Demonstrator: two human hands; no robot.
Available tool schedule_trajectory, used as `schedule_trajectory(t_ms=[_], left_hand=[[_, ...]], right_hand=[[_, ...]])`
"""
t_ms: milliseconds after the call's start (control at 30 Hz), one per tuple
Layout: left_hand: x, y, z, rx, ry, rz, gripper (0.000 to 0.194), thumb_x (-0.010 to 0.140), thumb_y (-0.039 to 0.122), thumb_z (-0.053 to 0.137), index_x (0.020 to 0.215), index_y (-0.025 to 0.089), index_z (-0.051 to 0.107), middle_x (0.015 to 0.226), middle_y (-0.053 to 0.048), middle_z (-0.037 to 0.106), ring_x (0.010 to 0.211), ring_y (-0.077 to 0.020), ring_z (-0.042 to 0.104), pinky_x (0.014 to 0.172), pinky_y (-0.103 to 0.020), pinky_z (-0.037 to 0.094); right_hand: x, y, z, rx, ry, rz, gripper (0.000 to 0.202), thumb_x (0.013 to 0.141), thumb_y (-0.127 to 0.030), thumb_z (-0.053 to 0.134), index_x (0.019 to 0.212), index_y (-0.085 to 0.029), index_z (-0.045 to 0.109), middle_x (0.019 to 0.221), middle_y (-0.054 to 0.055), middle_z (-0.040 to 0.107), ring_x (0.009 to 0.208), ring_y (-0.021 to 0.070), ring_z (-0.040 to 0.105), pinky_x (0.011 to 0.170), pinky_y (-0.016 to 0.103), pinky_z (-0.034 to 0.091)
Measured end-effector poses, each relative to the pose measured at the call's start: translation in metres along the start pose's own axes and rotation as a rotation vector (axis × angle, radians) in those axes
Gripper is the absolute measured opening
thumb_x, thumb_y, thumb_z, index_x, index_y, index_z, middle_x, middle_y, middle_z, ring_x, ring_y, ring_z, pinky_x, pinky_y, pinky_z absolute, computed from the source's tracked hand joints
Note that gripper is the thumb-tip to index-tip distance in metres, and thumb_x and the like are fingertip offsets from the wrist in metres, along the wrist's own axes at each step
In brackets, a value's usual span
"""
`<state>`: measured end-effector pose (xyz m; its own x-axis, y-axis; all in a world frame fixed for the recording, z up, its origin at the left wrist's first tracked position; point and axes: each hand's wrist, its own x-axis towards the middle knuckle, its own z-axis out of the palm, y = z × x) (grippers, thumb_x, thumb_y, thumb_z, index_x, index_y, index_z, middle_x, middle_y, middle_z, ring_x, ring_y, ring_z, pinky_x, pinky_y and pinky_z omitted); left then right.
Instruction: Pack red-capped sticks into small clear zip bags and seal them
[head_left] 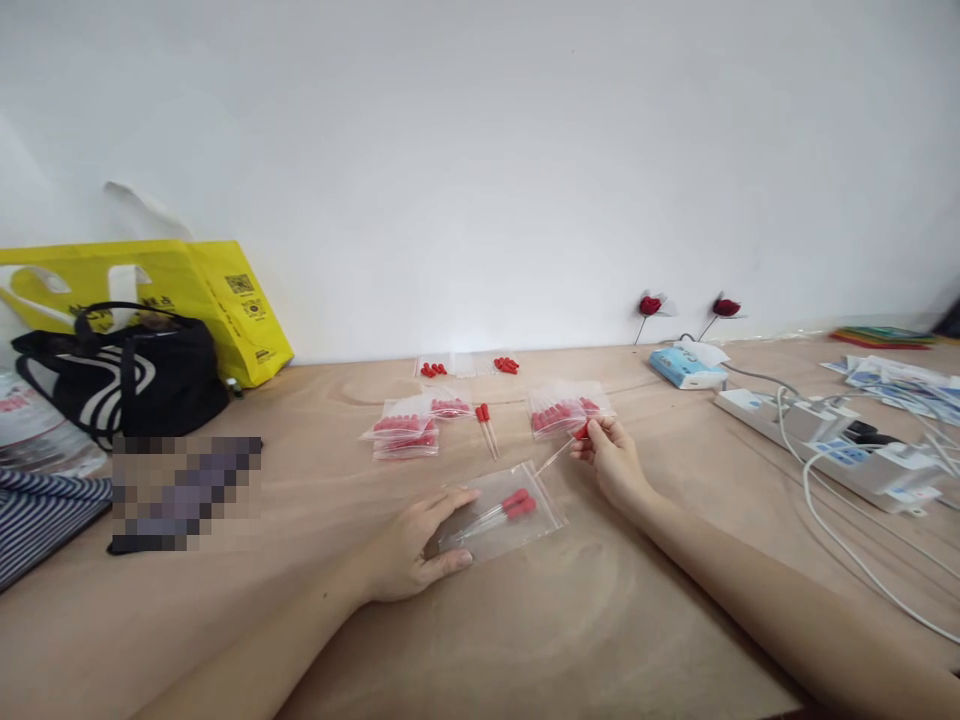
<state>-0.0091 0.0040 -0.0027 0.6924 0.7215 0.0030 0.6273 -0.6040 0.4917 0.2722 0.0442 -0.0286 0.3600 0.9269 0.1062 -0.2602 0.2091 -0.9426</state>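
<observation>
Bagging a dropper seems the step in hand: the right hand's (611, 468) grip pinches one dropper (580, 432) by its red bulb, the stem pointing to eight o'clock at the clear bag (491, 537), contact hard to tell. The left hand (417, 547) grasps the bag's nine-o'clock end; the next move appears to call for threading the tip into the mouth.

Your left hand (420, 545): bare, as is your left forearm (277, 635) over its visible length. One small, dark, roundish spot (325, 595) marks that forearm, short of the wrist. Left thumbnail (465, 557) visible, short. Your right hand (611, 460): also bare. Your right forearm (750, 580): slim, smooth in outline, narrowing towards the wrist. Right fingernails: too small to tell.
</observation>
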Motion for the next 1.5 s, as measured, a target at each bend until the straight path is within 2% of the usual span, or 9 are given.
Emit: schedule_trajectory(t_ms=[267,433,600,833,1000,1133,1233,1367,1500], left_hand=[[0.0,0.005,-0.002,0.012,-0.029,-0.027,0.056,0.081,0.046,0.045,0.13,0.027,0.027,0.134,-0.005,0.036,0.123,-0.0272,0.031,0.099,-0.044,0.03],[0.001,0.008,-0.003,-0.005,0.0,0.014,0.055,0.081,0.045,0.046,0.129,0.026,0.028,0.133,-0.004,0.038,0.12,-0.0252,0.036,0.098,-0.041,0.032],[0.0,0.007,-0.004,-0.006,0.007,0.02,0.054,0.08,0.044,0.047,0.129,0.026,0.03,0.132,-0.004,0.039,0.12,-0.0258,0.036,0.098,-0.041,0.033],[0.002,0.004,-0.001,0.018,0.007,0.009,0.055,0.081,0.044,0.046,0.129,0.025,0.03,0.132,-0.005,0.038,0.119,-0.0259,0.036,0.097,-0.041,0.033],[0.001,0.003,-0.001,0.03,-0.023,-0.016,0.056,0.081,0.044,0.046,0.13,0.026,0.028,0.133,-0.005,0.037,0.122,-0.0269,0.033,0.098,-0.043,0.032],[0.0,0.001,-0.001,0.03,-0.027,-0.032,0.057,0.081,0.046,0.045,0.131,0.028,0.026,0.135,-0.004,0.034,0.124,-0.0275,0.029,0.099,-0.044,0.031],[0.0,0.0,0.0,0.021,-0.023,-0.028,0.057,0.081,0.047,0.046,0.131,0.028,0.026,0.136,-0.004,0.033,0.124,-0.0273,0.03,0.099,-0.045,0.03],[-0.001,0.0,0.0,0.003,-0.027,-0.018,0.057,0.08,0.046,0.046,0.131,0.026,0.028,0.135,-0.005,0.034,0.123,-0.0267,0.031,0.1,-0.045,0.03],[-0.002,0.005,-0.002,-0.002,-0.025,-0.023,0.055,0.08,0.043,0.048,0.129,0.026,0.03,0.134,-0.006,0.036,0.122,-0.0253,0.034,0.099,-0.043,0.031]], right_hand=[[-0.022,0.002,0.016,0.051,-0.23,0.2,0.034,0.062,-0.044,0.066,0.073,-0.021,0.044,0.061,-0.004,0.055,0.054,0.0105,0.057,0.052,0.025,0.049],[-0.028,-0.003,0.016,-0.221,-0.516,0.207,0.036,0.062,-0.045,0.065,0.078,-0.017,0.05,0.051,-0.007,0.052,0.029,0.0025,0.037,0.029,0.016,0.028],[-0.025,-0.003,0.019,-0.33,-0.696,0.272,0.039,0.06,-0.047,0.066,0.078,-0.016,0.051,0.048,-0.008,0.052,0.028,0.0009,0.032,0.028,0.014,0.022],[-0.026,0.007,0.025,-0.396,-0.632,0.241,0.034,0.058,-0.045,0.066,0.065,-0.015,0.052,0.045,-0.005,0.052,0.032,0.004,0.039,0.031,0.016,0.028],[-0.013,0.008,0.019,-0.503,-0.632,0.244,0.022,0.066,-0.036,0.059,0.063,-0.015,0.054,0.04,-0.007,0.047,0.029,0.0041,0.036,0.03,0.016,0.026],[0.01,0.005,0.02,-0.716,-0.487,0.005,0.007,0.068,-0.022,0.053,0.066,-0.016,0.054,0.051,-0.004,0.053,0.036,0.0051,0.044,0.037,0.017,0.033],[0.028,0.009,0.04,-0.846,-0.448,-0.14,0.005,0.067,-0.016,0.053,0.067,-0.015,0.058,0.063,-0.001,0.06,0.052,0.0084,0.053,0.051,0.019,0.041],[0.051,0.021,0.082,-0.912,-0.423,-0.128,0.009,0.068,-0.017,0.055,0.072,-0.015,0.062,0.072,0.003,0.064,0.069,0.0132,0.058,0.065,0.022,0.042],[0.075,0.033,0.109,-0.949,-0.364,-0.054,0.02,0.07,-0.023,0.057,0.086,-0.016,0.063,0.084,0.005,0.065,0.078,0.0152,0.059,0.068,0.022,0.042]])
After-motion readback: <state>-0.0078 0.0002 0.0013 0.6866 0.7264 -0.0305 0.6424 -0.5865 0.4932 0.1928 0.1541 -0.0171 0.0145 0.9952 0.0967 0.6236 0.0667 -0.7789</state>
